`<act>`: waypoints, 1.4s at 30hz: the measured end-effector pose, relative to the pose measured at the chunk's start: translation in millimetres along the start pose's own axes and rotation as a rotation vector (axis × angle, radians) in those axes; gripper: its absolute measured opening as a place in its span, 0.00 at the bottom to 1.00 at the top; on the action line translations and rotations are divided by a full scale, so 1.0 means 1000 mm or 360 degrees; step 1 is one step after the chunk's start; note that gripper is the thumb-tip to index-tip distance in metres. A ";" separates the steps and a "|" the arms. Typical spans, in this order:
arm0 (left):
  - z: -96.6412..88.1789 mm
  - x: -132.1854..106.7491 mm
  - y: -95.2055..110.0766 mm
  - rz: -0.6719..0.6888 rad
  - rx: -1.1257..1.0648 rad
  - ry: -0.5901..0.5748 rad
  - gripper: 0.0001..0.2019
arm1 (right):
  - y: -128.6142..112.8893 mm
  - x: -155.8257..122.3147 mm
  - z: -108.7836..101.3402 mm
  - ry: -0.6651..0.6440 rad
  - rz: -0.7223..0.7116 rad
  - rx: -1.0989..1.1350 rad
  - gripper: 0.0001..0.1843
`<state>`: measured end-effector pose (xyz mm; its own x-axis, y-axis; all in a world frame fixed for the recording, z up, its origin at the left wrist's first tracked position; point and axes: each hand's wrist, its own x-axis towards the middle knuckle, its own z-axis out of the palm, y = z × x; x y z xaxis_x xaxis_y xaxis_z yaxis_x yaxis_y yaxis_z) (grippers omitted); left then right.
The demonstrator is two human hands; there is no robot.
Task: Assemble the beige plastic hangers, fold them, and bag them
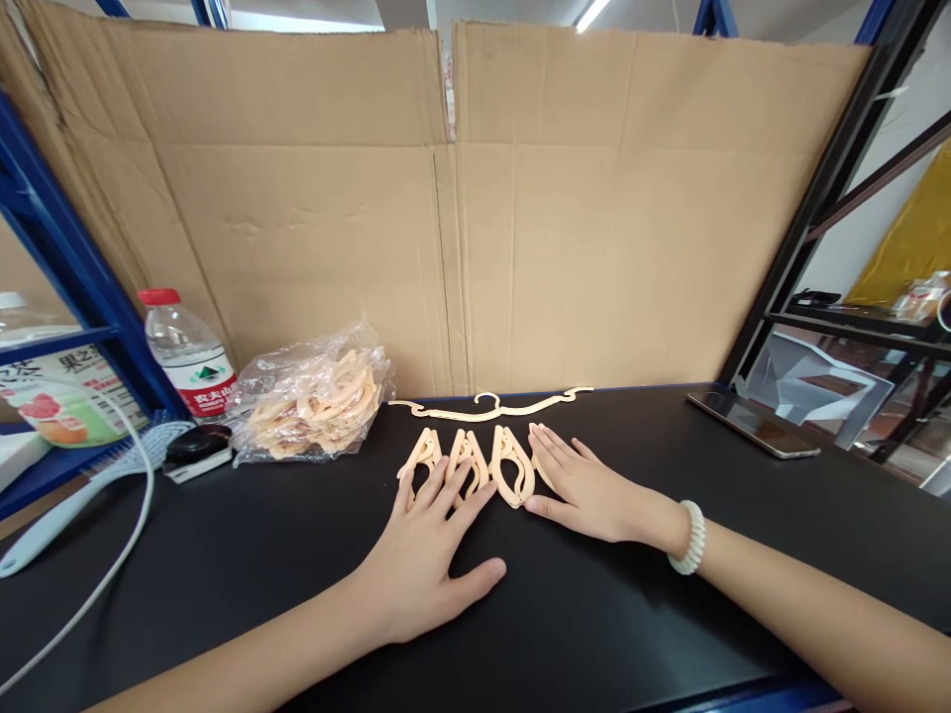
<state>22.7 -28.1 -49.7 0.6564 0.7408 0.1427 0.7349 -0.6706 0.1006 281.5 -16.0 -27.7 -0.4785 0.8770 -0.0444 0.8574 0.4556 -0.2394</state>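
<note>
My left hand (423, 560) lies flat on the black tabletop (223, 574), fingers spread, fingertips touching two folded peach plastic hangers (446, 458). My right hand (583, 487) also lies flat and open, its fingers resting on another folded hanger at the right end of the row, beside a third visible one (512, 465). An unfolded peach hanger (490, 404) lies behind the row, near the cardboard. Neither hand grips anything.
A clear plastic bag of more peach hangers (312, 401) sits at the left with a water bottle (189, 352), a small black device (197, 448) and a pale blue brush (81, 490). A tablet (750, 421) lies at the right. A cardboard wall (475, 208) closes the back.
</note>
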 end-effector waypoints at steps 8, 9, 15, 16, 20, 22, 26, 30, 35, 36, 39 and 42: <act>-0.002 0.002 -0.005 0.0032 0.0022 -0.0015 0.34 | -0.005 0.003 0.004 0.0003 -0.0002 0.0053 0.53; -0.001 0.002 -0.006 0.0031 0.0030 -0.0014 0.34 | -0.005 0.003 0.004 -0.0002 -0.0002 0.0056 0.53; -0.002 0.004 -0.005 0.0023 0.0063 -0.0020 0.34 | -0.005 0.003 0.002 -0.0004 0.0002 0.0068 0.54; -0.002 0.004 -0.005 0.0016 0.0066 -0.0026 0.34 | -0.005 0.004 0.002 0.0000 -0.0001 0.0075 0.54; 0.002 0.005 -0.007 0.0028 0.0097 0.0064 0.34 | -0.006 0.003 0.001 -0.0009 0.0002 0.0093 0.53; 0.006 0.004 -0.010 0.0052 0.0116 0.0129 0.34 | -0.006 0.003 0.001 -0.0006 0.0008 0.0112 0.53; 0.010 0.004 -0.012 0.0058 0.0138 0.0145 0.34 | -0.006 0.003 0.001 0.0019 0.0007 0.0152 0.53; 0.010 0.004 -0.013 0.0075 0.0153 0.0172 0.34 | -0.005 0.004 0.001 0.0039 0.0008 0.0164 0.54; 0.009 0.004 -0.013 0.0101 0.0184 0.0210 0.34 | -0.004 0.004 0.003 0.0060 0.0005 0.0214 0.54; 0.009 0.004 -0.013 0.0106 0.0186 0.0220 0.34 | -0.004 0.004 0.003 0.0069 0.0007 0.0237 0.55; 0.008 0.004 -0.012 0.0129 0.0176 0.0247 0.33 | -0.004 0.004 0.003 0.0099 0.0013 0.0314 0.55; 0.005 0.006 -0.010 0.0165 0.0151 0.0286 0.32 | -0.001 0.005 0.003 0.0119 -0.0007 0.0366 0.54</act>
<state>20.2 -17.2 -55.1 0.6945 0.6438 0.3212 0.6836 -0.7297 -0.0158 277.3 -12.7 -31.0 -0.4592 0.8879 0.0270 0.7856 0.4201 -0.4542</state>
